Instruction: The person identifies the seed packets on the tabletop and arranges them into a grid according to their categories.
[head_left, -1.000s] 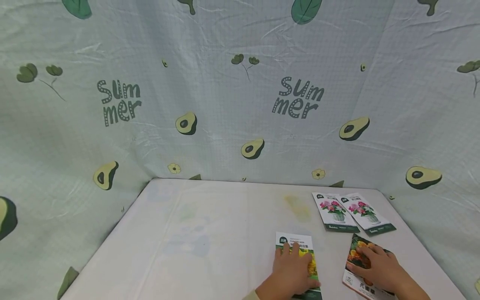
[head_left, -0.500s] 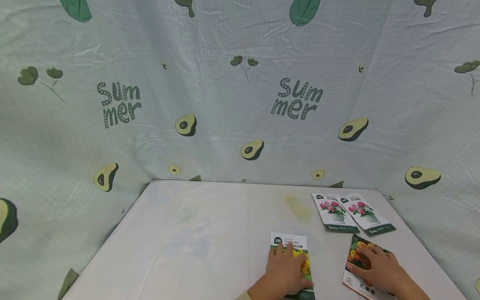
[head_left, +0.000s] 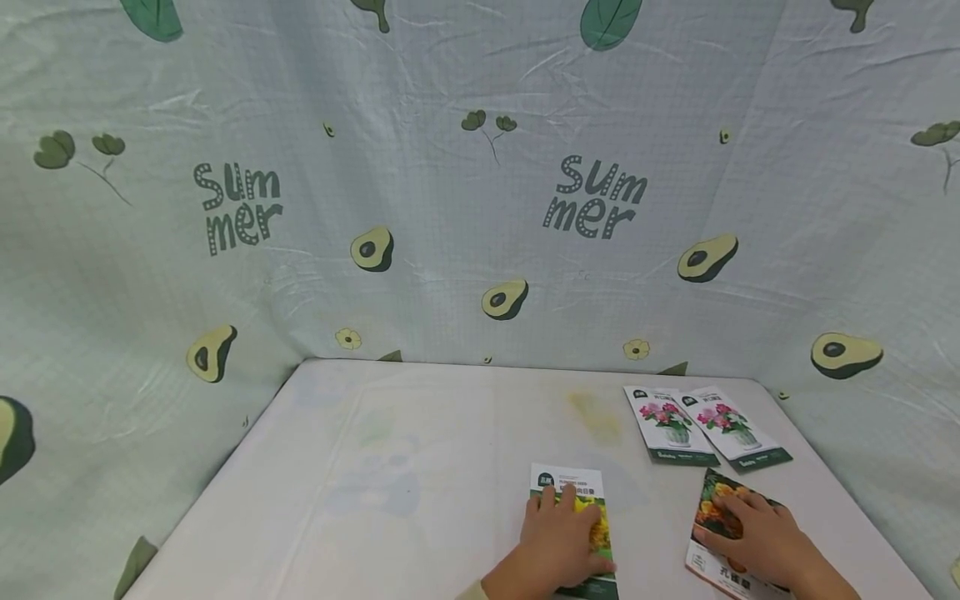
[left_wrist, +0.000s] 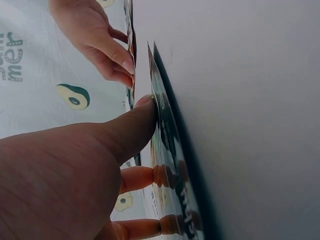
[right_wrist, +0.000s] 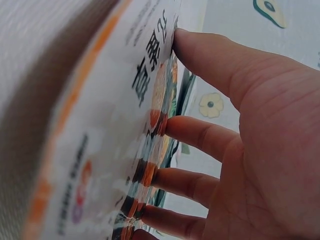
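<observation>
My left hand (head_left: 557, 537) rests on a seed packet (head_left: 587, 478) that has a white top, yellow flowers and a dark green lower band. In the left wrist view, its thumb and fingers extend fairly straight, tips pressing on the shiny face of the packet (left_wrist: 170, 132). To the right, my right hand (head_left: 763, 537) touches another seed packet (head_left: 710, 504) with orange flowers and a white lower end. The right wrist view has those fingertips spread against the glossy face of this packet (right_wrist: 95, 125), its orange edge toward the camera. Both hands hide parts of their packets.
Two matching seed packets with pink flowers lie farther back at the right, the left one (head_left: 666, 425) close beside the right one (head_left: 733, 429). All lie on a white-covered table (head_left: 420, 542). A pale curtain (head_left: 435, 183) with avocado prints surrounds the table's back and sides.
My left hand has slid the yellow-flower seed packet leftward over the table, away from the orange-flower one. The right hand and its packet stay in place.
</observation>
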